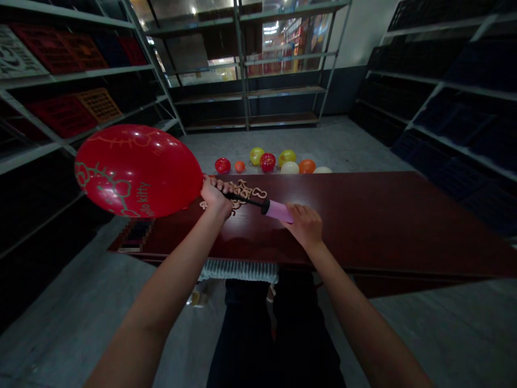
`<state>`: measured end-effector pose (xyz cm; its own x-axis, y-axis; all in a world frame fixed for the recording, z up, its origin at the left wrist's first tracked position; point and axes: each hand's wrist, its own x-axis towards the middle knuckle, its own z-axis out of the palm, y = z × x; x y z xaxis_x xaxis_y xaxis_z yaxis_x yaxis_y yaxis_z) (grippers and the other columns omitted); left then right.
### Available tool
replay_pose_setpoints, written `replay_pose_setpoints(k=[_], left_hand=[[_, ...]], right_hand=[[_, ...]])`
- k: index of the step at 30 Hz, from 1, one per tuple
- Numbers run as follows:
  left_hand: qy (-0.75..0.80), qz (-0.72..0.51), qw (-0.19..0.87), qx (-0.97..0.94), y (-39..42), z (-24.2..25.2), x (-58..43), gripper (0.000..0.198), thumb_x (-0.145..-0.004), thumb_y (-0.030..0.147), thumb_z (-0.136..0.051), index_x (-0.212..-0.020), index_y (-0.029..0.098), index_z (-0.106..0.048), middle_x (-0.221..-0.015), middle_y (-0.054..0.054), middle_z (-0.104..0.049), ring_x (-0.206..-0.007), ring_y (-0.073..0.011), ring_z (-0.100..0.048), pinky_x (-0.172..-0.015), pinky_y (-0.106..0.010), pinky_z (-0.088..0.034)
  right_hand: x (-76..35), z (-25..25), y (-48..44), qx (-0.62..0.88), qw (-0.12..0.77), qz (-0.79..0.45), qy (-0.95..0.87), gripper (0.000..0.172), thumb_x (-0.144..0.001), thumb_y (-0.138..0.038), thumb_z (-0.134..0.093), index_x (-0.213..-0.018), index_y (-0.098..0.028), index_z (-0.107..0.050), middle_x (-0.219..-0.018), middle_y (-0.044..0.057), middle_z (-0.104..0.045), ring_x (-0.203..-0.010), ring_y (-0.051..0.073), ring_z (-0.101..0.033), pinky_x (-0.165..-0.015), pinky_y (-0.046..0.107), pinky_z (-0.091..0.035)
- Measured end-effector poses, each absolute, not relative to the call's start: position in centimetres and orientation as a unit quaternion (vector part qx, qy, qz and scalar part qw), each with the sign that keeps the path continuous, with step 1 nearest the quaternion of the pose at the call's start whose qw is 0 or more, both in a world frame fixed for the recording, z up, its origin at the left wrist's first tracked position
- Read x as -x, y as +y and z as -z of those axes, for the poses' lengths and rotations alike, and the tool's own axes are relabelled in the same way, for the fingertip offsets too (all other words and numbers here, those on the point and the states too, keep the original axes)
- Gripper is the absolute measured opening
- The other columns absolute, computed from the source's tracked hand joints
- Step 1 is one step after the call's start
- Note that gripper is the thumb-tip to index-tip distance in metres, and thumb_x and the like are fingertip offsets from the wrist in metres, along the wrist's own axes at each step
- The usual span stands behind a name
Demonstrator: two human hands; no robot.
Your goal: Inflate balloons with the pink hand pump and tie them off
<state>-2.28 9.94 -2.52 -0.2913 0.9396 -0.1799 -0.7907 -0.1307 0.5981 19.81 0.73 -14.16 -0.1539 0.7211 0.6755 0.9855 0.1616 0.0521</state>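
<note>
A large red balloon with a printed cartoon pattern hangs inflated to the left of the dark red table. My left hand is closed round the balloon's neck, holding it on the black nozzle of a hand pump. My right hand grips the pump's pink body from the right. The pump lies level just above the tabletop. A small heap of pale uninflated balloons lies on the table just behind my left hand.
Several inflated balloons, red, yellow, orange and white, lie on the floor beyond the table. Metal shelving lines the left, back and right walls. A blurred patch sits at the table's left end.
</note>
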Motion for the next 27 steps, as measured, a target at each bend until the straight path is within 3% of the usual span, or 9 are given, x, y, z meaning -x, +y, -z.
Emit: replay_pose_setpoints(k=[8,14,27], left_hand=[[0.289,-0.751,0.579,-0.127,11.2,2.0,3.9,0.042,-0.1,0.037,-0.036,-0.063,0.02,-0.023,-0.044,0.008,-0.023,-0.032,-0.0067,-0.023,-0.04,-0.023,-0.021],[0.285,-0.758,0.575,-0.115,11.8,3.8,1.0,0.042,-0.098,0.035,-0.04,-0.062,0.021,-0.023,-0.046,0.009,-0.022,-0.033,-0.0072,-0.022,-0.04,-0.024,-0.021],[0.236,-0.732,0.622,-0.147,10.9,9.0,-7.6,0.049,-0.093,0.048,-0.052,-0.06,0.021,-0.027,-0.044,0.006,-0.025,-0.031,-0.0085,-0.024,-0.037,-0.025,-0.022]], right_hand=[[-20.1,14.6,0.9,0.596,0.284,0.253,-0.707,0.033,-0.083,-0.032,-0.063,-0.113,-0.018,-0.063,-0.091,0.005,-0.07,-0.079,0.02,-0.056,-0.073,0.032,-0.034],[-20.7,14.8,1.1,0.617,0.275,0.249,-0.694,0.036,-0.08,-0.032,-0.065,-0.113,-0.018,-0.063,-0.09,0.007,-0.069,-0.077,0.021,-0.056,-0.07,0.033,-0.035],[-21.0,15.2,1.2,0.612,0.291,0.288,-0.676,0.032,-0.084,-0.039,-0.063,-0.108,-0.017,-0.063,-0.085,0.007,-0.07,-0.07,0.021,-0.059,-0.067,0.033,-0.037]])
